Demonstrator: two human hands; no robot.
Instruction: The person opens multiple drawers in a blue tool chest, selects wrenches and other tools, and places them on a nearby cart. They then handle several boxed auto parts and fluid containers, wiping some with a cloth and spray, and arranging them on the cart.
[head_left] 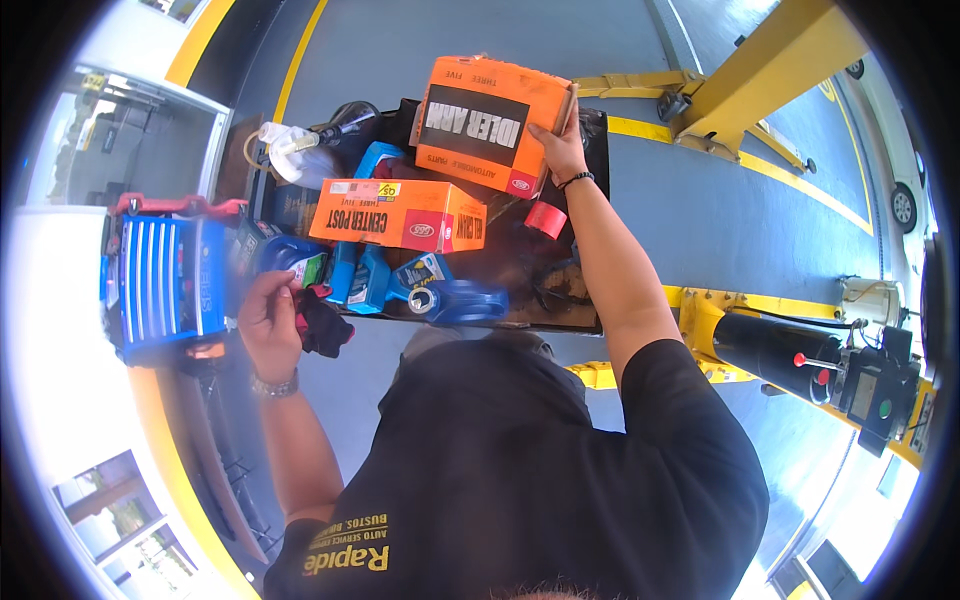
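My right hand [562,150] grips the right side of a large orange cardboard box [552,90], thumb on its printed face and the other fingers hidden behind the edge. My left hand [270,320] is closed on a crumpled black and red glove [325,325], which hangs beside its fingers. Between the hands lies a second, flatter orange box [385,205]. Blue bottles [368,282] stand close to its near side, and a blue jug [460,300] lies near the front edge. Below the large box is a red cylindrical can [545,220].
All this crowds a dark cart top [500,270]. A white spray bottle [300,155] is at its far left. A blue tool chest [165,280] stands to the left. Yellow lift posts [770,75] and a black motor unit [790,355] stand to the right.
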